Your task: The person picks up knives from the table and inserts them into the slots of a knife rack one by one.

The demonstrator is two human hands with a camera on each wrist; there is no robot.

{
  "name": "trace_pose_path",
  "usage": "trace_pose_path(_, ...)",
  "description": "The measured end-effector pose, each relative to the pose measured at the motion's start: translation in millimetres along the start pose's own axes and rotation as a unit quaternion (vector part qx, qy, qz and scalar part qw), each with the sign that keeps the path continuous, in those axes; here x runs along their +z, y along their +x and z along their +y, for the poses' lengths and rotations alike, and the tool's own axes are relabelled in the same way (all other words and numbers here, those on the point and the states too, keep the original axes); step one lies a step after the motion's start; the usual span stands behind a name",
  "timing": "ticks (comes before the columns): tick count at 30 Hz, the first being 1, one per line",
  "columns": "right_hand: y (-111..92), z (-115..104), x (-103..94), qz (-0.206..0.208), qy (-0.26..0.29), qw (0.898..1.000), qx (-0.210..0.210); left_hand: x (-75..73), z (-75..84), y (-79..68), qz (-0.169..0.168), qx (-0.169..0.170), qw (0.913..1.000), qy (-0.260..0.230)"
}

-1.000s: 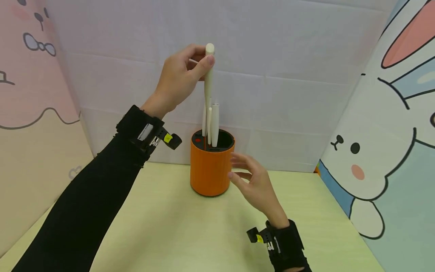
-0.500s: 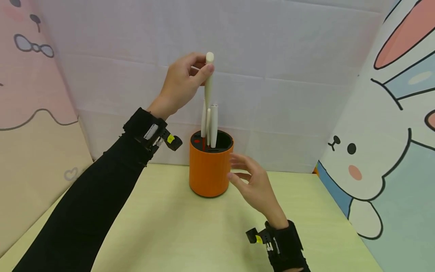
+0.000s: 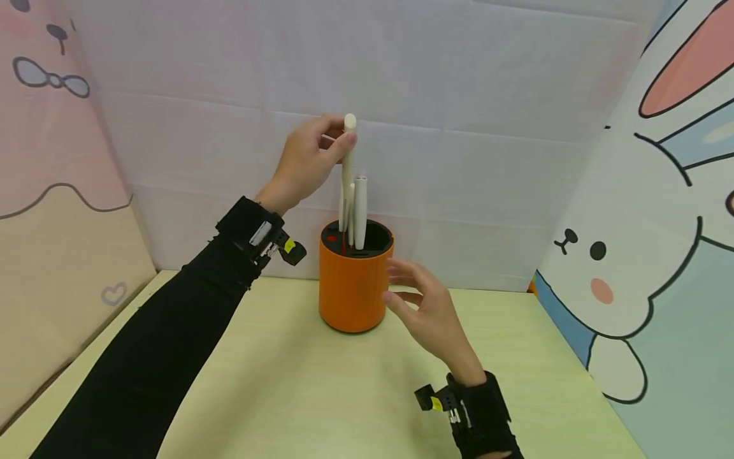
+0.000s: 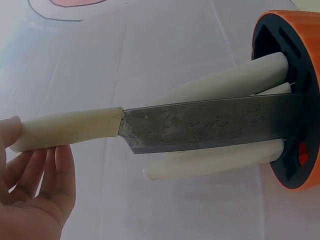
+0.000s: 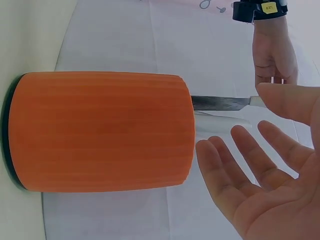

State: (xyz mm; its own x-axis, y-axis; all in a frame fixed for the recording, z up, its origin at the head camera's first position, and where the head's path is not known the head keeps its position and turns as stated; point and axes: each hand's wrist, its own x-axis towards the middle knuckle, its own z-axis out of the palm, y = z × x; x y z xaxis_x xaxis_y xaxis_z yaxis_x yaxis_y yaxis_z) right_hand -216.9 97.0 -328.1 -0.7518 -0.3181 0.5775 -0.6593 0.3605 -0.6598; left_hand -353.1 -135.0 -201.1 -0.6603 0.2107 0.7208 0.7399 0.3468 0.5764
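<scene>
A knife point(image 4: 210, 122) with a wide dark blade and a cream handle stands above an orange knife block point(image 3: 352, 293), its blade partly inside a slot in the black top. My left hand point(image 3: 306, 156) pinches the end of the handle between thumb and fingers. Other white handles point(image 3: 360, 213) stick up from the block beside the blade. My right hand point(image 3: 427, 312) is at the block's right side, fingers spread and loosely bent around nothing. In the right wrist view its fingers point(image 5: 240, 165) are near the block's rim; whether they touch it I cannot tell.
The block stands on a pale yellow-green table point(image 3: 275, 382), close to a white cloth backdrop point(image 3: 487, 159). A printed cartoon rabbit panel point(image 3: 631, 255) is at the right, and a pink and cream panel point(image 3: 63, 255) at the left.
My left hand has moved down with the knife, and more of the blade is inside the block. The right hand has stayed in place beside the block.
</scene>
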Motion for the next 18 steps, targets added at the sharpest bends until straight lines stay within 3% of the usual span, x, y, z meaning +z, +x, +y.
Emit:
trace_pose_path(8,0,36,3.7,-0.010,-0.017,1.000,0.001,7.4,-18.3,-10.2,-0.011,-0.006,0.9999,0.008)
trace_pose_path(18,-1,45,6.4,-0.049,-0.058,0.997,0.022,12.7,-32.3,-23.4,-0.020,-0.012,0.9996,0.015)
